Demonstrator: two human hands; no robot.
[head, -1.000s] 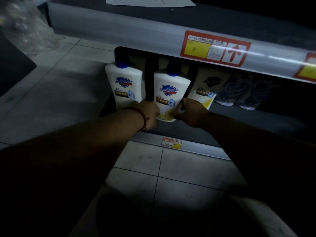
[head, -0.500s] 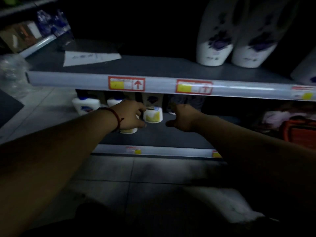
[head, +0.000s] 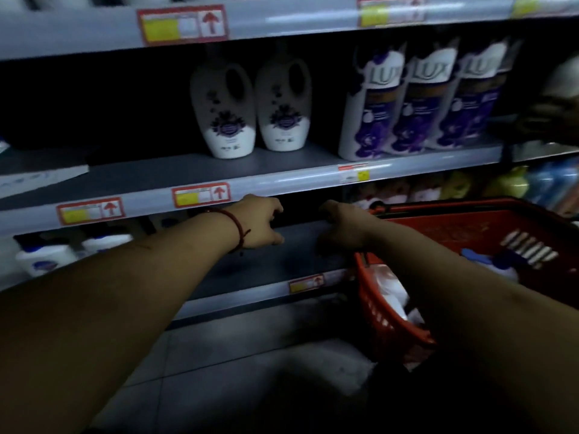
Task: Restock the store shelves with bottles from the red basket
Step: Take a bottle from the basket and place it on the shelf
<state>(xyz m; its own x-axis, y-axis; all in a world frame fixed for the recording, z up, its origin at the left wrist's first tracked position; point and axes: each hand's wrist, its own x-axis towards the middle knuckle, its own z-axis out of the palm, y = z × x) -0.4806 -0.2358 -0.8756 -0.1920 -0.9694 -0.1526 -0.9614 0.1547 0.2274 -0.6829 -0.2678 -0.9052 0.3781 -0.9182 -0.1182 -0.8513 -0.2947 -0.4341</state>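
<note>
The red basket (head: 393, 321) sits at my right, against the bottom shelf (head: 275, 261), with white bottles (head: 390, 292) lying inside (one shows a blue cap). My right hand (head: 341, 228) hangs just past the basket's corner and my left hand (head: 260, 223) near it. Both are over the shelf with fingers loosely curled, holding nothing. Blue-capped bottles (head: 44, 258) stand at the shelf's left end. Lux bottles (head: 416, 101) line the shelf above.
</note>
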